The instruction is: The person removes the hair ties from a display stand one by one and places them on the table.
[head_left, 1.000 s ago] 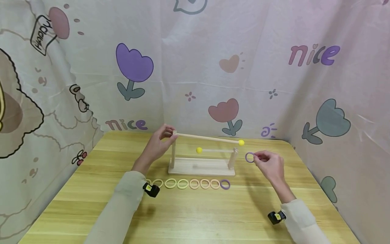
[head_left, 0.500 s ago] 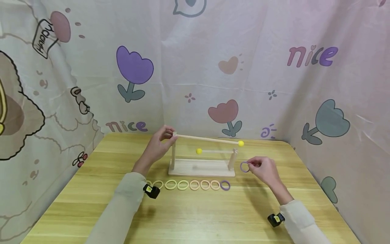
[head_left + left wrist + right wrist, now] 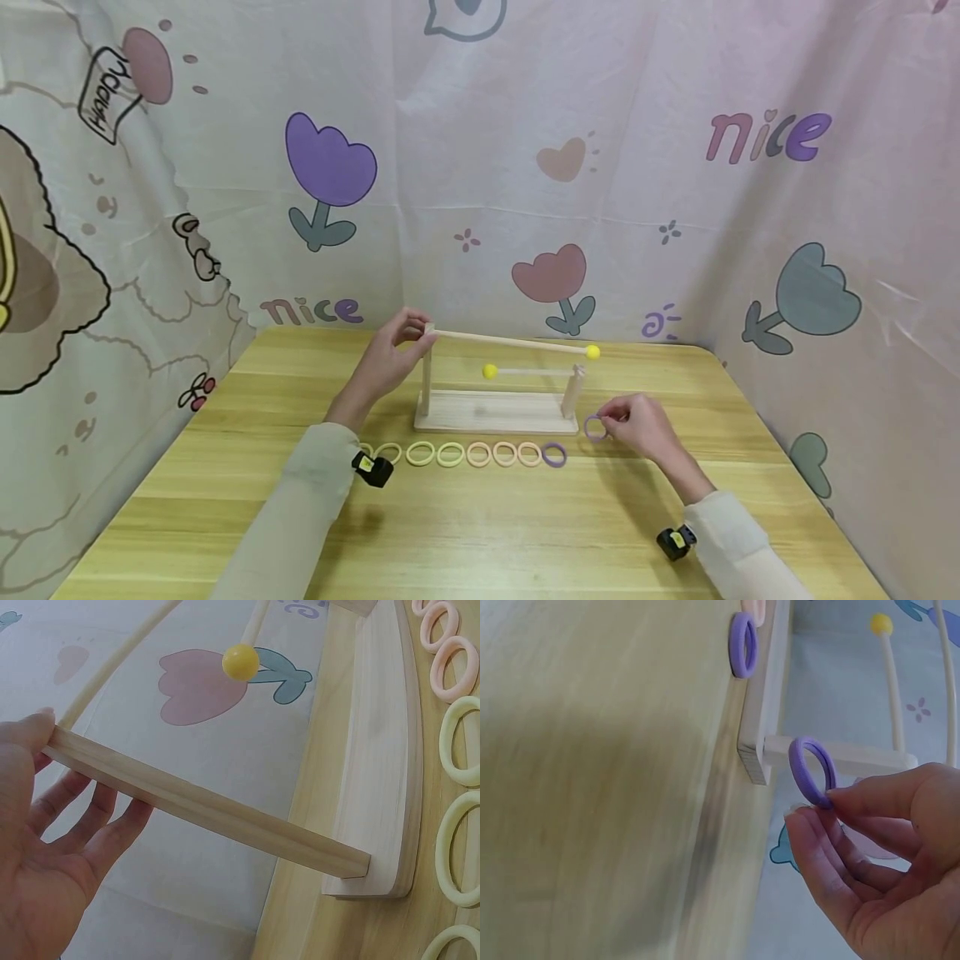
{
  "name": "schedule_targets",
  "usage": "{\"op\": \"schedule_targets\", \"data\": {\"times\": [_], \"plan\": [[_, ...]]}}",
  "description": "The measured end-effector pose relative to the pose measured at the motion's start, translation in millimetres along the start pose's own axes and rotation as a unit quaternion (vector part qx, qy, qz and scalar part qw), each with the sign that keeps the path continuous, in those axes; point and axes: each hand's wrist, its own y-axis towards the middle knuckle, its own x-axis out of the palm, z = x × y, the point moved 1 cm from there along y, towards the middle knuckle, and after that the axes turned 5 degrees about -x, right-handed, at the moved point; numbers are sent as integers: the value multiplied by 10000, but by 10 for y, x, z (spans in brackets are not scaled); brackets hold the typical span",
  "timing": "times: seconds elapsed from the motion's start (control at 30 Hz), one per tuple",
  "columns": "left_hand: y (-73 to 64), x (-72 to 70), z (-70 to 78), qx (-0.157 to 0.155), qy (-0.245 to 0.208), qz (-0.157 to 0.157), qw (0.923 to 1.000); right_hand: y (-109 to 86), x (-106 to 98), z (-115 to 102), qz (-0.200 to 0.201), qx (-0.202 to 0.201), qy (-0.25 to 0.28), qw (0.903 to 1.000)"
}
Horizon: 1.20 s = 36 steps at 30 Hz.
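A wooden stand (image 3: 495,412) with two posts and two yellow-tipped rods (image 3: 517,342) sits mid-table. My left hand (image 3: 393,350) holds the top of the left post (image 3: 202,810), thumb on its end and fingers behind it. My right hand (image 3: 626,423) pinches a purple ring (image 3: 595,427) (image 3: 814,769) just above the table, right of the stand's base and near its right post (image 3: 573,390). On the table in front of the stand lies a row of several rings (image 3: 465,454), cream, pink and one purple (image 3: 554,455) at the right end.
The yellow wooden table (image 3: 480,533) is enclosed by a printed cloth backdrop (image 3: 480,167) at the back and both sides. Black bands with cameras sit on both wrists (image 3: 372,467).
My right hand has carried the purple ring down and to the left, from beside the upper rod's yellow tip to just above the table by the stand's base. The left hand has stayed put.
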Motion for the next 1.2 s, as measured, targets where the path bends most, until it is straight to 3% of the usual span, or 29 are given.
{"op": "schedule_targets", "data": {"times": [0.3, 0.73, 1.2], "plan": [[2, -8, 9, 6, -5, -7, 10000, 9, 121, 40, -370, -289, 169, 9988], [-1, -8, 7, 97, -19, -18, 9999, -15, 173, 66, -707, -35, 572, 9959], [4, -2, -3, 35, -13, -9, 10000, -7, 214, 183, -1020, -346, 1145, 9876]]}}
